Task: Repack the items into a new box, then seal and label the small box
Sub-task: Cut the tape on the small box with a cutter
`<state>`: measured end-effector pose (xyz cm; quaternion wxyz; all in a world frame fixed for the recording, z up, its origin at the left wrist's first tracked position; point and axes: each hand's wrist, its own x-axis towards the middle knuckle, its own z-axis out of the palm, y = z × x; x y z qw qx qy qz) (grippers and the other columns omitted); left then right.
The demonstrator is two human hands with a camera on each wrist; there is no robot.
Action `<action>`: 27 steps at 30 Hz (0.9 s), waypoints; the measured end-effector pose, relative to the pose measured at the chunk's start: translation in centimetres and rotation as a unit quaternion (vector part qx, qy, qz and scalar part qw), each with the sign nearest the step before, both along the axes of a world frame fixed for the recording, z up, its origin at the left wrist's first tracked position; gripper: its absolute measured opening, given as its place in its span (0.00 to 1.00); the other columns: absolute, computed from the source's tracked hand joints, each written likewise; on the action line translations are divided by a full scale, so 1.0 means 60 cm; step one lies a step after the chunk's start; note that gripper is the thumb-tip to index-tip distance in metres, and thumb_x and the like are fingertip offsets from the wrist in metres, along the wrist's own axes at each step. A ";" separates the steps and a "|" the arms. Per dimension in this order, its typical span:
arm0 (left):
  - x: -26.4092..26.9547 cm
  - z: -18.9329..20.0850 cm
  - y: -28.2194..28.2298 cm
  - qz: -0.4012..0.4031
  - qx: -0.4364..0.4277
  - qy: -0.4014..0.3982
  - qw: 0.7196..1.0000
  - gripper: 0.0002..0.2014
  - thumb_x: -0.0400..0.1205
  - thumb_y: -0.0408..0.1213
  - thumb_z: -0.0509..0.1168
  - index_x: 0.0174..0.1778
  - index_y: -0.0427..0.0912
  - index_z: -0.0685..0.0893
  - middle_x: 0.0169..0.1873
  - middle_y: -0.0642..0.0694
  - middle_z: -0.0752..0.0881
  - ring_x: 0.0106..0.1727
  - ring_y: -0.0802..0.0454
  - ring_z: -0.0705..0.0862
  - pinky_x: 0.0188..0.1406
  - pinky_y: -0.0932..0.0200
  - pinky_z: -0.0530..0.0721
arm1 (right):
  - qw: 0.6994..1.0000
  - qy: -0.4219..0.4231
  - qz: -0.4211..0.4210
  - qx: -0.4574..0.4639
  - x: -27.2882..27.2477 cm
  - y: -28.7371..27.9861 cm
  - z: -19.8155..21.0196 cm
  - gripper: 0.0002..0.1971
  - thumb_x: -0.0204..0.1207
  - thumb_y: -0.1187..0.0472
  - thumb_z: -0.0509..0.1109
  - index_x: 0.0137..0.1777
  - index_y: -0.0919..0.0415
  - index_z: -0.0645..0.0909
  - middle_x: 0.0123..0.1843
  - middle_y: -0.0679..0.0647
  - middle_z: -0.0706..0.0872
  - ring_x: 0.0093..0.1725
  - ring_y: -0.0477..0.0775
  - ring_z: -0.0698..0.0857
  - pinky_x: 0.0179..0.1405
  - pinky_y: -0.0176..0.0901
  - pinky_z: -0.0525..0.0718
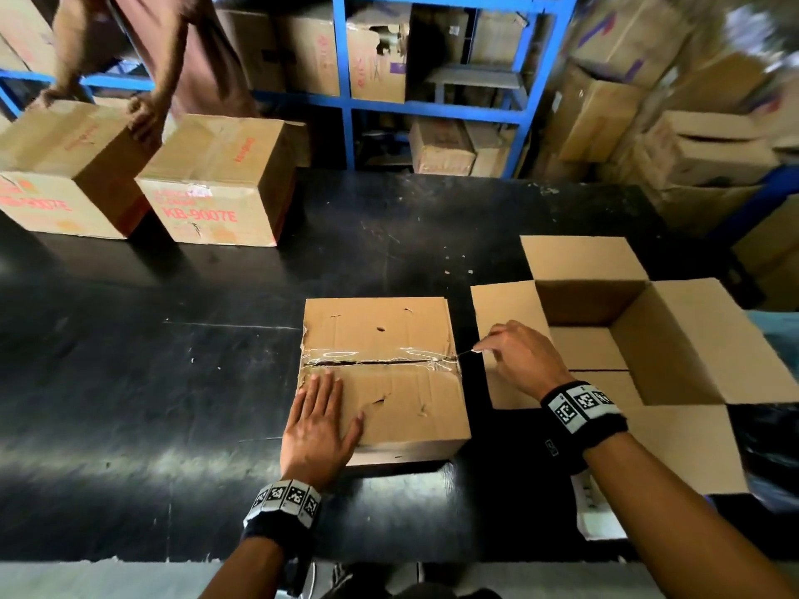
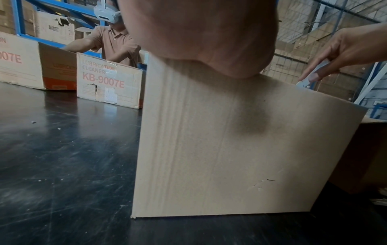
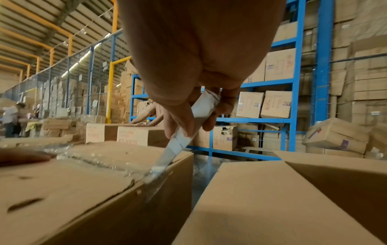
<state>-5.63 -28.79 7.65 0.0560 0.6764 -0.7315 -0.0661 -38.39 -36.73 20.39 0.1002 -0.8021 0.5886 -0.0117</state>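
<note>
Right hand [image 1: 519,356]: fingers curled round a thin cutter blade [image 3: 167,154], its tip at the right end of the taped seam [image 1: 380,361] on the old box [image 1: 385,408], apparently to slit the tape so the flaps can open; whether the cut runs the seam's whole length is hard to tell. Left hand [image 1: 320,421]: flat, fingers straight, pressing the near-left of the lid, likely to steady the box against the blade's pull. New box [image 1: 674,339]: just to the right on the black counter [image 1: 173,382], flaps spread, placed ready to receive the items. Two printed cartons [image 1: 216,183]: far left, well apart, handled by another person.
</note>
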 end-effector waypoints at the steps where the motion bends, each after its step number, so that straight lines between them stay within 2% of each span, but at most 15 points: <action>1: 0.000 0.000 0.000 0.001 -0.001 0.000 1.000 0.40 0.85 0.67 0.37 0.86 0.44 0.59 0.86 0.47 0.55 0.87 0.50 0.50 0.86 0.48 0.50 | 1.000 0.010 -0.007 -0.013 -0.005 0.000 0.002 0.14 0.83 0.62 0.70 0.62 0.45 0.90 0.56 0.47 0.90 0.57 0.50 0.83 0.58 0.48 0.82; 5: -0.001 -0.001 0.001 0.006 -0.007 0.001 1.000 0.39 0.85 0.67 0.38 0.85 0.44 0.63 0.85 0.47 0.59 0.87 0.49 0.54 0.86 0.49 0.51 | 0.996 0.023 -0.059 -0.057 -0.024 0.009 0.008 0.17 0.82 0.66 0.69 0.63 0.45 0.89 0.53 0.47 0.91 0.54 0.51 0.85 0.58 0.50 0.80; 8: -0.003 0.000 0.001 0.007 -0.012 0.011 1.000 0.39 0.84 0.66 0.40 0.84 0.43 0.66 0.84 0.46 0.62 0.86 0.48 0.57 0.85 0.49 0.52 | 0.988 -0.079 -0.116 -0.065 -0.014 0.023 -0.002 0.14 0.82 0.65 0.70 0.62 0.52 0.91 0.52 0.51 0.93 0.48 0.49 0.87 0.52 0.42 0.84; 10: -0.004 0.001 0.000 0.007 -0.013 0.009 1.000 0.39 0.84 0.66 0.41 0.83 0.42 0.67 0.84 0.45 0.62 0.86 0.48 0.57 0.85 0.49 0.53 | 0.983 -0.122 -0.130 -0.051 0.005 0.033 -0.019 0.12 0.81 0.66 0.70 0.58 0.56 0.92 0.52 0.53 0.94 0.49 0.53 0.89 0.54 0.47 0.88; 12: -0.005 0.000 0.000 0.010 -0.010 0.007 1.000 0.38 0.85 0.66 0.42 0.84 0.43 0.66 0.84 0.46 0.61 0.86 0.49 0.56 0.85 0.49 0.52 | 0.982 -0.130 -0.133 -0.044 0.023 0.043 -0.038 0.11 0.80 0.67 0.69 0.55 0.57 0.92 0.51 0.55 0.94 0.50 0.57 0.90 0.52 0.51 0.88; 14: -0.004 0.000 -0.001 0.011 -0.007 0.005 1.000 0.38 0.85 0.66 0.41 0.84 0.43 0.65 0.85 0.47 0.60 0.86 0.49 0.55 0.85 0.49 0.52 | 0.977 -0.141 -0.148 -0.056 0.037 0.050 -0.050 0.10 0.81 0.67 0.69 0.55 0.59 0.91 0.51 0.56 0.93 0.49 0.58 0.89 0.50 0.47 0.86; 16: -0.004 -0.001 0.000 0.013 -0.003 0.003 1.000 0.39 0.85 0.66 0.41 0.85 0.44 0.63 0.85 0.47 0.58 0.87 0.50 0.54 0.86 0.49 0.52 | 0.971 -0.159 -0.161 -0.070 0.046 0.056 -0.054 0.11 0.82 0.66 0.69 0.60 0.58 0.90 0.54 0.55 0.93 0.51 0.55 0.89 0.50 0.42 0.84; 18: -0.003 -0.001 0.001 0.013 -0.005 0.002 1.000 0.39 0.85 0.67 0.40 0.85 0.43 0.62 0.85 0.47 0.57 0.87 0.50 0.52 0.86 0.49 0.52 | 0.969 -0.166 -0.165 -0.080 0.053 0.059 -0.054 0.12 0.83 0.66 0.69 0.63 0.60 0.90 0.56 0.56 0.93 0.53 0.56 0.89 0.53 0.45 0.86; 23: -0.004 0.000 0.001 0.012 -0.006 0.007 1.000 0.40 0.84 0.67 0.39 0.85 0.43 0.61 0.85 0.47 0.57 0.87 0.50 0.53 0.86 0.48 0.52 | 0.971 -0.155 -0.168 -0.075 0.069 0.063 -0.052 0.10 0.83 0.67 0.67 0.57 0.62 0.90 0.51 0.58 0.92 0.49 0.57 0.88 0.49 0.49 0.87; 25: -0.004 0.000 0.000 0.013 -0.003 0.008 1.000 0.40 0.84 0.67 0.39 0.85 0.43 0.61 0.85 0.47 0.56 0.87 0.50 0.52 0.86 0.48 0.52 | 0.971 -0.156 -0.171 -0.068 0.074 0.065 -0.050 0.10 0.83 0.68 0.66 0.55 0.64 0.89 0.51 0.59 0.92 0.48 0.58 0.88 0.46 0.48 0.85; 27: -0.004 0.000 0.001 0.014 0.000 0.004 1.000 0.40 0.84 0.67 0.39 0.86 0.43 0.59 0.86 0.47 0.55 0.87 0.50 0.51 0.86 0.48 0.51 | 0.972 -0.152 -0.171 -0.056 0.079 0.070 -0.049 0.09 0.83 0.68 0.66 0.51 0.65 0.89 0.48 0.59 0.91 0.46 0.58 0.88 0.41 0.43 0.77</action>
